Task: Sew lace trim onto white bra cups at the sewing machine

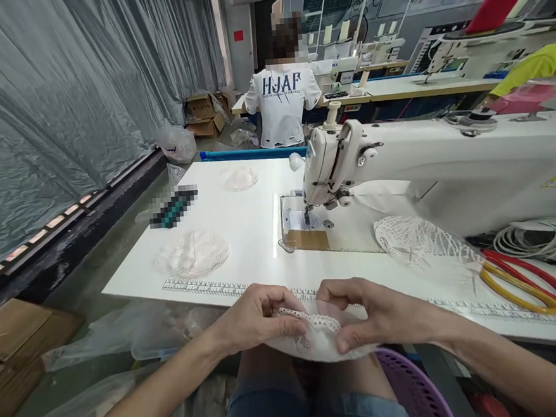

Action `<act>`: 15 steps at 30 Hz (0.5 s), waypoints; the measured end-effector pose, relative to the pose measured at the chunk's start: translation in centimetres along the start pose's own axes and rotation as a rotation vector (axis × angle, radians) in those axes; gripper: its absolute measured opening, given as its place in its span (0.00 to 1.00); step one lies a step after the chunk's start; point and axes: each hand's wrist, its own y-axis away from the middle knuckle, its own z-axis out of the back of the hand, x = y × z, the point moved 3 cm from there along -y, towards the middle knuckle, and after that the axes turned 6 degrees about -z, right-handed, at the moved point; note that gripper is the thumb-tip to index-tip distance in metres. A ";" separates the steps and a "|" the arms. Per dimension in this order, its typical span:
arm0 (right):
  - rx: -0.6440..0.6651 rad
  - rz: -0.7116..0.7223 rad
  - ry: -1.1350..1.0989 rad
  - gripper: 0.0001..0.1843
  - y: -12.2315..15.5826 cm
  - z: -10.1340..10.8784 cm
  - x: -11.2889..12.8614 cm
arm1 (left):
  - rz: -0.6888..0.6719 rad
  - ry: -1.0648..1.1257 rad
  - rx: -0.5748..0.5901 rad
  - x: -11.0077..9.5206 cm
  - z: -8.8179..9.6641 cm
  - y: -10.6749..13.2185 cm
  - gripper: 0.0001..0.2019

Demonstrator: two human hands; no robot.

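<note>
Over my lap, at the front edge of the table (241, 224), I hold a white fabric piece with lace trim (320, 342). My left hand (273, 317) pinches the lace edge between thumb and fingers. On the other side, my right hand (361, 314) grips the same piece, thumb in front. Beyond my hands stands a white sewing machine (397, 149), its needle area to the front. Another white lace-edged piece (193, 254) lies flat to the left, and a similar piece (240, 178) sits farther back.
To the right are white lace strips (423, 239), scissors with red and yellow handles (526, 283) and a white cord coil (542, 239). A purple basket (414, 389) stands below the table. Cardboard boxes (26, 353) are at left. A co-worker in a white shirt (281, 103) sits ahead.
</note>
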 end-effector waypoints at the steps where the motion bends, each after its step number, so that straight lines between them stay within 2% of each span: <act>1: 0.058 -0.031 -0.115 0.17 0.3 -0.4 0.0 | 0.037 0.091 0.015 0.1 -0.4 0.3 0.14; 3: 0.146 -0.071 -0.282 0.16 0.7 -1.4 -0.3 | 0.087 0.174 0.032 0.5 -1.1 0.8 0.13; 6: 0.201 -0.079 -0.373 0.13 1.2 -2.9 -1.4 | 0.174 0.200 0.080 1.3 -1.8 1.2 0.13; 10: 0.188 -0.076 -0.436 0.13 2.0 -4.6 -3.3 | 0.271 0.151 0.097 2.7 -2.6 1.7 0.15; 15: 0.120 0.015 -0.414 0.13 2.5 -6.3 -5.3 | 0.271 0.006 0.084 4.1 -3.9 1.7 0.17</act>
